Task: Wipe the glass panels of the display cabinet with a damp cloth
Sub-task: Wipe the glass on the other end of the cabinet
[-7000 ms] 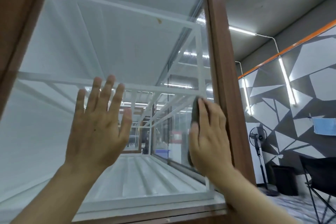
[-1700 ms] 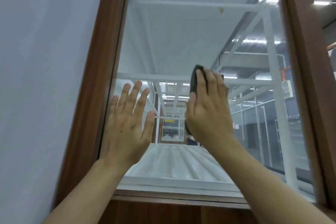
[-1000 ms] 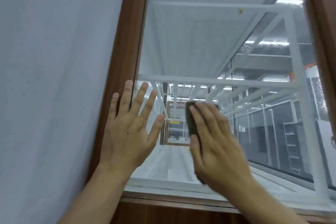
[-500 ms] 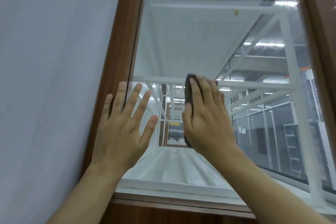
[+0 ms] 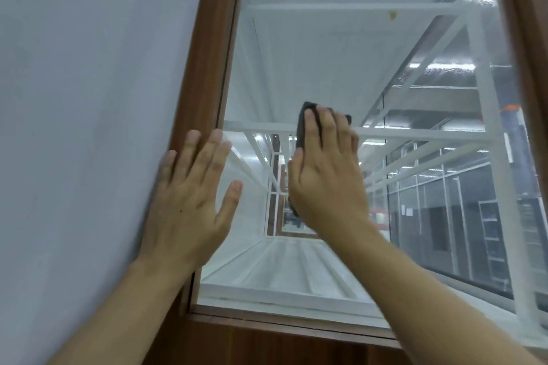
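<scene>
Two hands lay flat against the glass panel (image 5: 341, 47) at centre frame. The right hand (image 5: 326, 184), fingers straight and together, pressed a dark cloth (image 5: 303, 127) (long axis upright) beneath it. The left hand (image 5: 189, 204), fingers spread, rested lower left, overlapping the wooden frame (image 5: 207, 68). Open glass lay above and right.

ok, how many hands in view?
2: left hand open, fingers spread, at the inner edge of the frame; right hand beside it, pressing the cloth to the glass.
</scene>
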